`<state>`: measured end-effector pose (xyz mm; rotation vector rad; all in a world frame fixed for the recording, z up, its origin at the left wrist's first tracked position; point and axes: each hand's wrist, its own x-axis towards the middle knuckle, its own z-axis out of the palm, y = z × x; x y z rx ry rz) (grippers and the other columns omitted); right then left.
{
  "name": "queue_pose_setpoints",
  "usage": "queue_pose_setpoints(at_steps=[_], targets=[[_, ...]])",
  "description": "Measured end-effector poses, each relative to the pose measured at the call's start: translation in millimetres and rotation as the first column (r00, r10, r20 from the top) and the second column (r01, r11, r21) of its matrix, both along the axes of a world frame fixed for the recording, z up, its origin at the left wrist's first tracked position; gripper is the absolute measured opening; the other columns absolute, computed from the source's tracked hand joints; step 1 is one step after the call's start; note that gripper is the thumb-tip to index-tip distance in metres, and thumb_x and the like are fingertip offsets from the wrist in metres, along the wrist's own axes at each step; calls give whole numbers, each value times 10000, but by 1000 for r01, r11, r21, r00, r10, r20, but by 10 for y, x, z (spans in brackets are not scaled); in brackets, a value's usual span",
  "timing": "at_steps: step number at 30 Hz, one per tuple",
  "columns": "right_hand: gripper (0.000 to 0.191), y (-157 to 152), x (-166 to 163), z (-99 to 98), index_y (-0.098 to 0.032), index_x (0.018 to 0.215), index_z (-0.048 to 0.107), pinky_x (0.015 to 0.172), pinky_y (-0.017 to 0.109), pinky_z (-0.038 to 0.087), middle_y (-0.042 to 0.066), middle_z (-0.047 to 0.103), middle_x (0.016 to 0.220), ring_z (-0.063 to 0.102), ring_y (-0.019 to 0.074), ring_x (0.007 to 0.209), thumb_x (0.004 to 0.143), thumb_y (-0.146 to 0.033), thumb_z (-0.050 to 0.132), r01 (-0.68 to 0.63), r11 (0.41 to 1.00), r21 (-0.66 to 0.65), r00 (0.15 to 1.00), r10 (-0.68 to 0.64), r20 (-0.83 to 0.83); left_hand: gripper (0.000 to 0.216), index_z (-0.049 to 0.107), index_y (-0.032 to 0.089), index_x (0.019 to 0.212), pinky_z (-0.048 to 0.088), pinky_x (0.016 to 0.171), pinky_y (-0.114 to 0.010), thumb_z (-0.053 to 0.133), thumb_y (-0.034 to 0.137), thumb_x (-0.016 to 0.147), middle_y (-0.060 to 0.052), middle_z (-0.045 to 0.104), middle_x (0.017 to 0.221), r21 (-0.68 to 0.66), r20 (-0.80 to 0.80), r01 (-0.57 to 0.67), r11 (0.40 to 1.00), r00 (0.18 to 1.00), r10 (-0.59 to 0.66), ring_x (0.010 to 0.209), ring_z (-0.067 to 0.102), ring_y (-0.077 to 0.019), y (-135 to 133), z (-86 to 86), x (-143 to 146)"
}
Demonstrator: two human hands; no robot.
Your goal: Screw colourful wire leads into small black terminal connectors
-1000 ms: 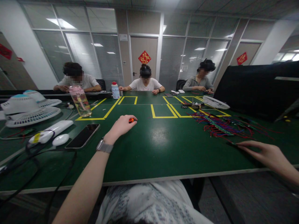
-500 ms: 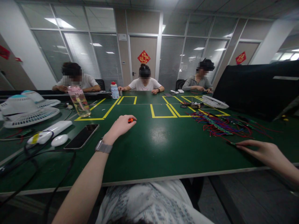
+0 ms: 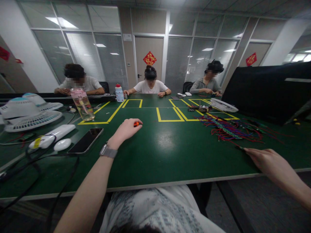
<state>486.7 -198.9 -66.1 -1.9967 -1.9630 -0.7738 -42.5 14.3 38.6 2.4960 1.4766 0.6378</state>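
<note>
Right hand point(image 3: 273, 161) rolled over at 4 o'clock, small wired circuit board point(image 3: 240, 148) kept pinched at the wire pile's point(image 3: 225, 128) 5 o'clock, so only re-angled, not released; orange-black object point(image 3: 136, 124) kept gripped by left hand point(image 3: 126, 129), 8 o'clock.

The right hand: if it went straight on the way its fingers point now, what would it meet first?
Most likely the bundle of red and blue wires, just ahead of the right hand and the small piece at its fingertips. Depth is unclear, so it might pass above them.
</note>
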Motion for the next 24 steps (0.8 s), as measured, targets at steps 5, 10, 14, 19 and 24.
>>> queue_pose_setpoints(at_steps=[5,10,14,19,24], targets=[[435,-20,75,67,-214,837,791,602,359,579,83,771,832,712,276,708,804,-405,402,6,998,66,991,3,-137,328,703,223,1059,464,968,-348,505,386,853,-70,692,1139,-4,-4,-1,1000,1000,1,1063,622,-245,-18,10,9],[384,-30,158,43,-245,813,786,648,346,593,64,771,841,714,254,730,783,-433,453,-72,986,149,976,101,-194,333,699,224,1065,459,973,-355,495,389,859,-72,691,1139,-4,-11,-6,1000,1000,6,1051,630,-246,-45,17,18],[384,-41,214,62,-255,835,790,638,333,592,71,759,869,715,240,740,785,-470,475,-87,987,133,970,114,-214,340,698,228,1063,460,967,-347,491,403,858,-70,689,1143,4,-22,5,1000,1000,-5,1064,627,-248,-21,-4,20],[373,-45,241,118,-251,866,793,666,305,594,80,746,904,713,223,779,794,-472,500,-136,986,92,955,155,-251,343,694,227,1071,461,965,-351,489,403,861,-73,688,1144,-11,-29,6,1000,1000,-6,1049,632,-245,-24,-7,19],[407,-28,272,80,-241,811,791,741,387,581,110,743,914,673,271,863,826,-478,460,-153,977,147,974,175,-145,349,689,229,1085,467,956,-347,485,408,865,-69,683,1160,-17,-39,1,1000,999,-1,1068,627,-248,-55,6,22]])
